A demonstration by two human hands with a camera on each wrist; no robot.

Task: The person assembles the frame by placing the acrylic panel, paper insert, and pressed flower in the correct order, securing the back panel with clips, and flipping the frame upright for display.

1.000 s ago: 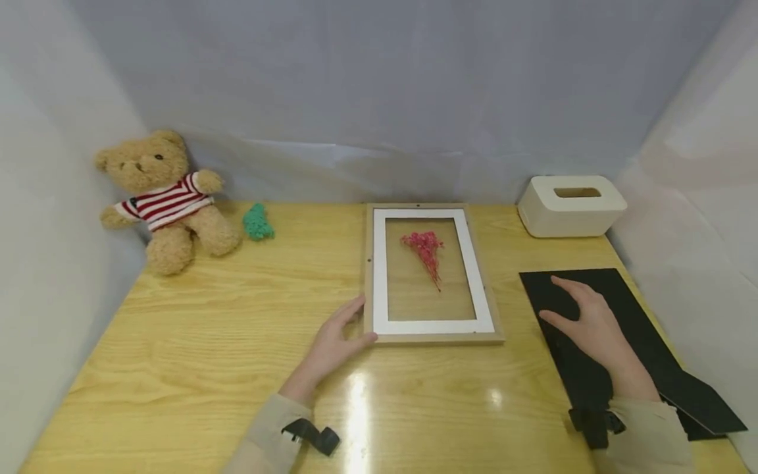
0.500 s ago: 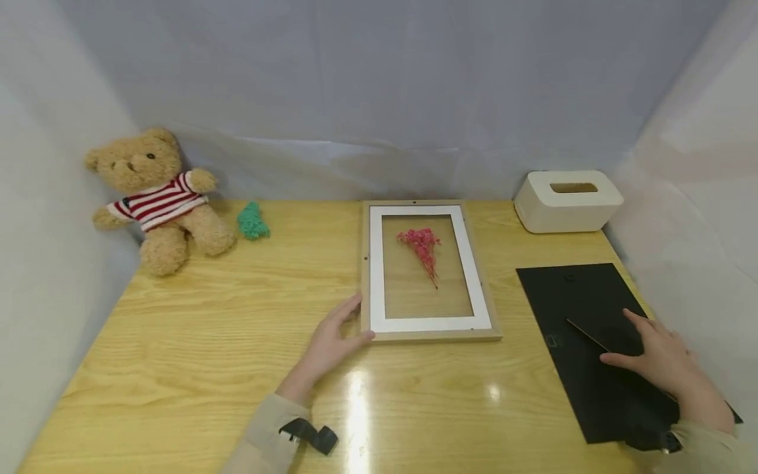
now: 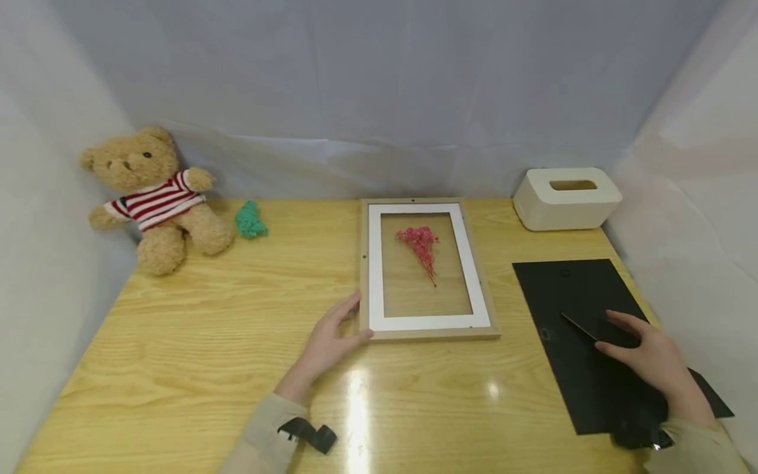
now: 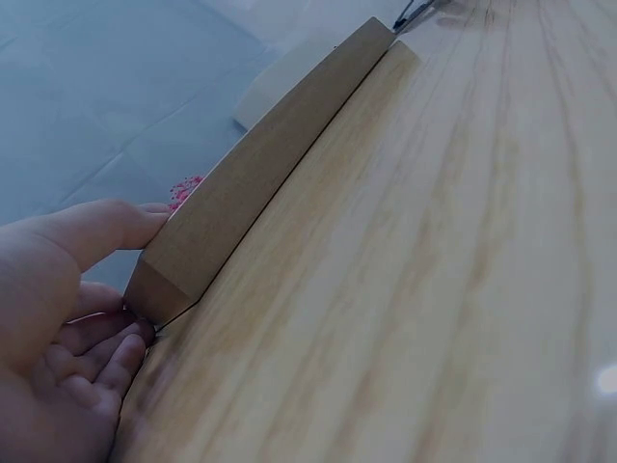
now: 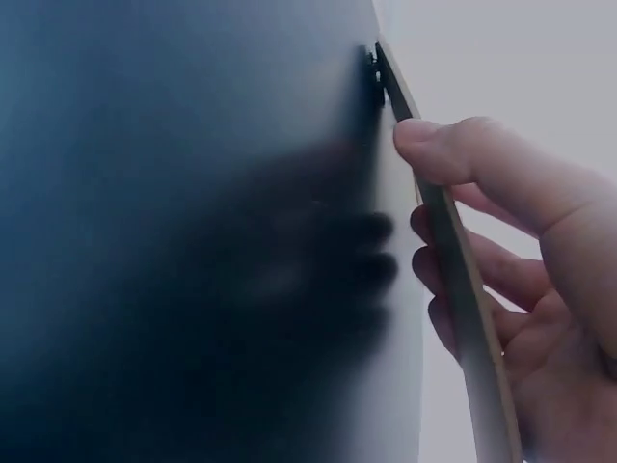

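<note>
A wooden picture frame (image 3: 435, 336) with a white inner border lies in the middle of the table, pink dried flowers (image 3: 422, 247) showing in its window. At its near left corner, my left hand (image 3: 328, 339) holds on, thumb on the near edge and fingers by the left side. The left wrist view shows that thumb (image 4: 116, 227) against the wooden side. To the right, a black backing board (image 3: 551, 375) has a hinged stand leg (image 5: 463, 299) raised from it. My right hand (image 3: 651, 359) pinches this leg between thumb and fingers; the hand hides much of it.
A teddy bear (image 3: 162, 204) in a striped shirt sits at the back left, beside a small green clump (image 3: 251, 220). A white tissue box (image 3: 568, 201) stands at the back right, behind the board. Fabric walls enclose the table (image 3: 195, 368).
My right hand moved right and nearer to me, then took hold of the stand leg. The black board has shifted slightly left and away. The left hand stays at the frame's corner.
</note>
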